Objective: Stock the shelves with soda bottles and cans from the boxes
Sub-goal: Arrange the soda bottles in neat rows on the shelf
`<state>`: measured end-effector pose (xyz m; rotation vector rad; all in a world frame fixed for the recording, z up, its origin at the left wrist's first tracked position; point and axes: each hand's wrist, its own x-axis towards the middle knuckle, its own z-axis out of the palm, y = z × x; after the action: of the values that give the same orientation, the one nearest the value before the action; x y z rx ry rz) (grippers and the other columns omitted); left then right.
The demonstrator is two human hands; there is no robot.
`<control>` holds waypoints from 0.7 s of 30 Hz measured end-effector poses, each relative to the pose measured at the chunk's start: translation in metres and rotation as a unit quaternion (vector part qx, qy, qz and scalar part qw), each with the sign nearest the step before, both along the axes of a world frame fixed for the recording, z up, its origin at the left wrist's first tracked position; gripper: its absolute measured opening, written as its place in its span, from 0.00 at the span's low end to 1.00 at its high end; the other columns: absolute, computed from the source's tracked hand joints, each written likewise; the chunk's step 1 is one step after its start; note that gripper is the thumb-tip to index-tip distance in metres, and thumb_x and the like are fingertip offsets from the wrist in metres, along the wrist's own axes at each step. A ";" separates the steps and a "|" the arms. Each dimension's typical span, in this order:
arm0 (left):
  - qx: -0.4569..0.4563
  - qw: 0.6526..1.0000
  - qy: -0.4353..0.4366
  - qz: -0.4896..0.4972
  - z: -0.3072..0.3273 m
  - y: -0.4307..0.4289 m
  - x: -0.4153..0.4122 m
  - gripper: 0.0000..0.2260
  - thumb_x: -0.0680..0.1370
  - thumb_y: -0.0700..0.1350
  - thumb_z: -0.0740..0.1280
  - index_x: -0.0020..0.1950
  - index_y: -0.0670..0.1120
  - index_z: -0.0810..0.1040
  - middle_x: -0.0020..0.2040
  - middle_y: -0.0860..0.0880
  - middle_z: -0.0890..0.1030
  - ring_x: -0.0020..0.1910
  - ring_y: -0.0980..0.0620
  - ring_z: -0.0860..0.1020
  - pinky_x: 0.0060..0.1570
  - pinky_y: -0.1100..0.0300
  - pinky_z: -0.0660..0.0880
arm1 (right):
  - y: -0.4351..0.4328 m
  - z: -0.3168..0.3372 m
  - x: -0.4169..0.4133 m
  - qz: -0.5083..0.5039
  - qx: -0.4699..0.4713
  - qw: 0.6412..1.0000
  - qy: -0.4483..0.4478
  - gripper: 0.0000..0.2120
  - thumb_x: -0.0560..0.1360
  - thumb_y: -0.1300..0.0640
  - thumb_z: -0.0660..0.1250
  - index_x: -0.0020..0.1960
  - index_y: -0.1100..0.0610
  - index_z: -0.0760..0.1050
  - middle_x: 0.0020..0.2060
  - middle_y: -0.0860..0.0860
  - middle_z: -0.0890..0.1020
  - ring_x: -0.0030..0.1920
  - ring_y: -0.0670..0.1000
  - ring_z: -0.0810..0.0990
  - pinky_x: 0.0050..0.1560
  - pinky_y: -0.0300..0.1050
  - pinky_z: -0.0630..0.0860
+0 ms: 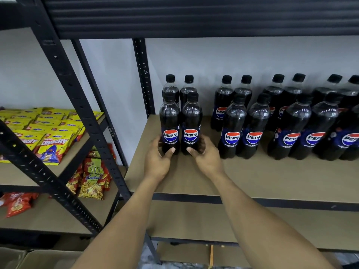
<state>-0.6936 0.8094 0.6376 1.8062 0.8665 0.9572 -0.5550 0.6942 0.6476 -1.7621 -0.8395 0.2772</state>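
Two Pepsi Zero Sugar bottles stand upright side by side at the left end of the brown shelf board (194,177). My left hand (158,160) grips the base of the left bottle (169,121). Around the base of the right bottle (191,121) curls my right hand (206,158). Two more Pepsi bottles (179,88) stand directly behind this pair. To the right, several Pepsi bottles (272,121) stand in two rows along the same shelf.
A black shelf post (143,76) rises just left of the bottles. The neighbouring rack on the left holds yellow snack bags (50,144) and more snack packs (91,177) below. Cardboard boxes (44,259) sit on the floor at lower left. A lower shelf board (194,220) lies beneath.
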 end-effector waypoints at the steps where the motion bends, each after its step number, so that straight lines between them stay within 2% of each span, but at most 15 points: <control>1: 0.002 1.000 0.001 0.000 0.000 0.000 0.000 0.28 0.77 0.46 0.73 0.75 0.54 0.67 0.65 0.59 0.74 0.63 0.58 0.73 0.60 0.62 0.71 | 0.000 0.000 0.000 -0.001 -0.001 1.000 0.002 0.30 0.74 0.53 0.77 0.72 0.53 0.70 0.62 0.47 0.81 0.61 0.46 0.79 0.63 0.43 0.76; 5: 0.007 1.000 0.004 0.000 0.000 0.001 0.001 0.28 0.77 0.45 0.73 0.75 0.53 0.67 0.67 0.58 0.74 0.63 0.59 0.73 0.59 0.66 0.70 | 0.000 0.001 0.000 0.001 -0.003 1.000 0.024 0.31 0.74 0.55 0.77 0.73 0.54 0.69 0.63 0.48 0.81 0.61 0.45 0.79 0.63 0.41 0.75; 10: 0.000 1.000 0.009 -0.004 0.003 0.000 0.001 0.26 0.78 0.45 0.72 0.74 0.53 0.68 0.67 0.56 0.75 0.63 0.60 0.72 0.53 0.72 0.68 | -0.001 0.003 -0.001 0.002 0.005 0.999 0.042 0.30 0.74 0.57 0.76 0.72 0.55 0.70 0.62 0.48 0.82 0.60 0.44 0.80 0.62 0.37 0.74; 16: -0.009 1.000 0.011 -0.005 0.005 -0.003 0.000 0.26 0.78 0.45 0.72 0.74 0.53 0.67 0.66 0.55 0.75 0.62 0.60 0.73 0.52 0.72 0.68 | -0.004 0.007 -0.004 0.003 -0.004 0.999 0.040 0.29 0.74 0.56 0.76 0.72 0.54 0.70 0.62 0.48 0.82 0.61 0.45 0.80 0.65 0.43 0.76; 19: 0.008 1.000 0.028 -0.004 0.009 -0.007 -0.003 0.27 0.78 0.47 0.72 0.75 0.53 0.66 0.68 0.54 0.75 0.64 0.58 0.73 0.60 0.63 0.72 | -0.006 0.007 -0.007 -0.009 -0.025 0.999 0.020 0.30 0.74 0.51 0.76 0.72 0.52 0.70 0.62 0.47 0.81 0.62 0.47 0.79 0.66 0.50 0.76; 21: 0.050 0.994 0.101 0.007 0.009 -0.011 -0.009 0.29 0.77 0.52 0.72 0.75 0.51 0.65 0.69 0.51 0.73 0.67 0.51 0.72 0.64 0.56 0.71 | -0.011 0.008 -0.013 -0.027 -0.080 0.995 -0.044 0.32 0.73 0.45 0.75 0.73 0.50 0.68 0.65 0.49 0.78 0.65 0.51 0.77 0.65 0.51 0.75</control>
<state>-0.7022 0.7984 0.6469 2.0106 0.9714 0.8485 -0.5676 0.6835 0.6552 -1.9545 -0.8509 0.2379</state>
